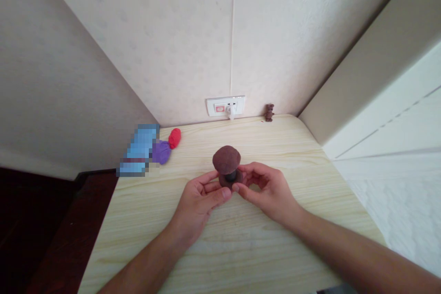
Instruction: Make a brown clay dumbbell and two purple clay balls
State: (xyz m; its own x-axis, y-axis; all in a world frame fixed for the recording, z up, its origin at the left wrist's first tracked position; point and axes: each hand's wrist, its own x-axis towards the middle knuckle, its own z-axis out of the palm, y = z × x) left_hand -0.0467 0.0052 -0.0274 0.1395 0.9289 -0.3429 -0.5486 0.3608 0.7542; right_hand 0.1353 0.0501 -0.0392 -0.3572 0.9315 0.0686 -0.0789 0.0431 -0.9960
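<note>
Between my two hands, over the middle of the wooden tabletop [237,248], is a brown mushroom-shaped clay model [226,160]. It has a wide rounded cap, a short dark stem and a flat round base, and it stands roughly upright. My left hand [203,197] pinches the base from the left, its thumb in front. From the right, my right hand [265,188] grips the same base with its thumb and fingers. The fingertips cover parts of the base's edge.
A red clay lump [174,138] and a purple lump [161,152] lie at the back left beside a blurred blue packet [139,149]. A small brown bear figure [269,113] stands at the back right. A wall socket [225,106] with a plugged-in white plug is behind the table.
</note>
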